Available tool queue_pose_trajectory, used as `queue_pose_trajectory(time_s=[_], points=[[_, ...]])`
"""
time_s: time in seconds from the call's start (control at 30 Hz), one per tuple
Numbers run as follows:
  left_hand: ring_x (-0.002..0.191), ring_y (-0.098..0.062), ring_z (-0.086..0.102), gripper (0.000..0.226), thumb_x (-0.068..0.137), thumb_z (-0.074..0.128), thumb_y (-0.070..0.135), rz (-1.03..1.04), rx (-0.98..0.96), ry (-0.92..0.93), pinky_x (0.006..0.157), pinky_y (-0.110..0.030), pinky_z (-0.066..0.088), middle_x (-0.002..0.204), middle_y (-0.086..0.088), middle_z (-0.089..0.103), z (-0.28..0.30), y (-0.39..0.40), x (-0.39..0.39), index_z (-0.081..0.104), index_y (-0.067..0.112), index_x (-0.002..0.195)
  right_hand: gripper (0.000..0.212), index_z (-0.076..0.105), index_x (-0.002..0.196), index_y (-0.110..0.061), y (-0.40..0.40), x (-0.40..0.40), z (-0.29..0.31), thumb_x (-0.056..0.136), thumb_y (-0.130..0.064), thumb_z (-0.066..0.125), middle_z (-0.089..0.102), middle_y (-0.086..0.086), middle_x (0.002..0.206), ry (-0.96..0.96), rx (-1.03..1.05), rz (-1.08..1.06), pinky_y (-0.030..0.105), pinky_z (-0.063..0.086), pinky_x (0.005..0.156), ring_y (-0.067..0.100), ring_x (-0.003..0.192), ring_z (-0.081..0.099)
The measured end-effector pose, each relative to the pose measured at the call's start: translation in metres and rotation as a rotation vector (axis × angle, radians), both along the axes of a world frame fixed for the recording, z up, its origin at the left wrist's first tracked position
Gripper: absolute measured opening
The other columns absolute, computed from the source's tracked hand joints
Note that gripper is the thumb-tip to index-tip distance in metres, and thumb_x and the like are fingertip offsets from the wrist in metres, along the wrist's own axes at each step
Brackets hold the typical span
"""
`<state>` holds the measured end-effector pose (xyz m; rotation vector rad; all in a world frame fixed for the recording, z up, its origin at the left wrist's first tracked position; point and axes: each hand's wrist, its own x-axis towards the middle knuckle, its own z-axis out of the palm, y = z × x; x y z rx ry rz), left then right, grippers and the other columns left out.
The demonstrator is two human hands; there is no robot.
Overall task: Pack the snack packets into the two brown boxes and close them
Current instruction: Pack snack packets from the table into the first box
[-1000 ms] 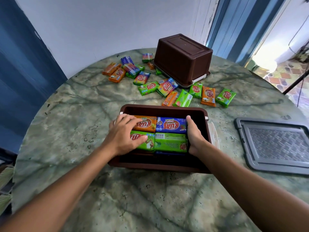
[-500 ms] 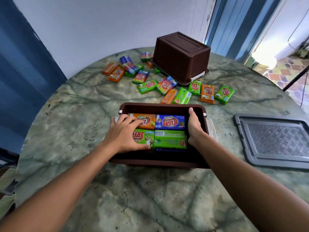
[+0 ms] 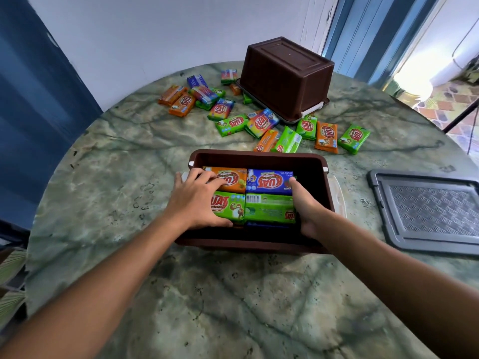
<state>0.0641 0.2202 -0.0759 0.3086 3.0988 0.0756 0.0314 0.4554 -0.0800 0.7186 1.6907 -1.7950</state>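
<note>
An open brown box (image 3: 259,158) stands in the middle of the table with orange (image 3: 233,177), blue (image 3: 269,181) and green (image 3: 269,209) snack packets laid flat inside. My left hand (image 3: 197,200) rests flat on the left packets, fingers spread over the orange one, thumb along the green one's near edge. My right hand (image 3: 302,203) lies against the right ends of the blue and green packets, its fingers hidden inside the box. A second brown box (image 3: 285,76) sits upside down on its lid at the back. Several loose packets (image 3: 261,123) lie scattered in front of and left of it.
A grey lid (image 3: 427,211) lies flat on the right of the marble table (image 3: 233,294). A white clip of the near box shows at its right side (image 3: 339,195). A blue curtain hangs at the left, a doorway opens at the back right.
Both hands have stayed on the packets in the near box, with the left fingers shifting slightly over the orange packet. The view has tilted a little.
</note>
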Motion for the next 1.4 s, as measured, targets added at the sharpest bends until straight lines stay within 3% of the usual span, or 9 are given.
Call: queue_pose_trajectory(time_s=[0.17, 0.3, 0.47, 0.6, 0.8, 0.9, 1.23, 1.33, 1.4], points=[[0.126, -0.02, 0.035, 0.106, 0.044, 0.063, 0.085, 0.012, 0.003, -0.008, 0.103, -0.057, 0.026, 0.135, 0.005, 0.046, 0.001, 0.001, 0.0, 0.047, 0.03, 0.133, 0.049, 0.068, 0.11, -0.019, -0.003, 0.004, -0.005, 0.096, -0.054, 0.038, 0.074, 0.012, 0.094, -0.035, -0.126, -0.2, 0.035, 0.056, 0.06, 0.028, 0.076, 0.072], [0.128, -0.023, 0.034, 0.106, 0.046, 0.069, 0.078, -0.005, -0.067, -0.034, 0.105, -0.066, 0.022, 0.139, 0.002, 0.044, 0.004, 0.003, 0.003, 0.044, 0.029, 0.136, 0.039, 0.06, 0.121, -0.015, 0.0, 0.011, 0.002, 0.092, -0.041, 0.054, 0.072, 0.01, 0.098, 0.026, -0.055, 0.011, 0.031, 0.055, 0.063, 0.023, 0.079, 0.071], [0.128, -0.033, 0.042, 0.114, 0.037, 0.079, 0.065, -0.216, -0.333, 0.065, 0.105, -0.072, 0.018, 0.138, -0.015, 0.046, 0.006, 0.01, 0.008, 0.048, 0.013, 0.135, 0.105, -0.001, 0.152, -0.022, -0.002, 0.028, 0.029, 0.077, -0.051, 0.067, 0.01, 0.019, 0.158, 0.689, 1.211, 0.939, 0.043, 0.041, 0.099, 0.039, 0.132, 0.038], [0.128, -0.039, 0.042, 0.125, 0.039, 0.074, 0.07, -0.38, -0.393, 0.082, 0.099, -0.064, 0.036, 0.141, -0.023, 0.042, 0.0, 0.024, 0.002, 0.041, 0.003, 0.138, 0.13, -0.002, 0.152, -0.013, -0.018, 0.016, 0.016, 0.06, -0.062, 0.075, 0.013, 0.024, 0.157, 1.082, 1.417, 1.309, 0.056, 0.034, 0.103, 0.043, 0.141, 0.022], [0.123, -0.044, 0.044, 0.107, 0.06, 0.059, 0.069, -0.353, -0.51, -0.029, 0.083, -0.069, 0.044, 0.135, -0.029, 0.044, -0.01, 0.035, -0.006, 0.042, -0.006, 0.134, 0.052, 0.029, 0.14, -0.001, -0.03, 0.001, -0.041, 0.093, -0.022, 0.027, 0.052, 0.019, 0.138, 1.375, 1.511, 1.155, 0.063, 0.047, 0.088, 0.042, 0.122, 0.053], [0.105, -0.044, 0.058, 0.058, 0.083, 0.035, 0.031, -0.389, -0.469, 0.085, 0.067, -0.066, 0.05, 0.119, -0.03, 0.057, -0.022, 0.032, -0.009, 0.054, -0.007, 0.123, 0.05, 0.031, 0.14, 0.0, -0.031, 0.0, -0.055, 0.099, -0.016, 0.008, 0.053, 0.019, 0.138, 1.472, 1.519, 1.034, 0.065, 0.045, 0.089, 0.044, 0.12, 0.054], [0.1, -0.043, 0.058, 0.066, 0.077, 0.055, 0.034, -0.403, -0.408, 0.207, 0.064, -0.062, 0.052, 0.117, -0.03, 0.057, -0.038, 0.035, -0.015, 0.042, -0.01, 0.125, 0.045, 0.036, 0.135, 0.0, -0.031, -0.005, -0.061, 0.097, -0.017, 0.018, 0.06, 0.02, 0.129, 1.4, 1.437, 1.051, 0.062, 0.048, 0.088, 0.045, 0.116, 0.056], [0.106, -0.043, 0.053, 0.114, 0.043, 0.07, 0.066, -0.36, -0.365, -0.018, 0.073, -0.061, 0.051, 0.122, -0.028, 0.053, -0.021, 0.033, -0.014, 0.044, -0.008, 0.125, 0.098, 0.015, 0.144, 0.002, -0.025, -0.005, -0.037, 0.076, -0.051, 0.062, 0.042, 0.024, 0.145, 1.19, 1.385, 1.279, 0.066, 0.035, 0.101, 0.047, 0.133, 0.038], [0.121, -0.039, 0.044, 0.114, 0.045, 0.064, 0.073, -0.355, -0.272, -0.079, 0.092, -0.056, 0.046, 0.132, -0.022, 0.047, -0.001, 0.034, -0.012, 0.048, 0.0, 0.13, 0.128, -0.009, 0.15, -0.005, -0.018, -0.005, -0.016, 0.067, -0.058, 0.072, 0.009, 0.021, 0.159, 1.099, 1.271, 1.392, 0.063, 0.01, 0.114, 0.044, 0.145, 0.007]])
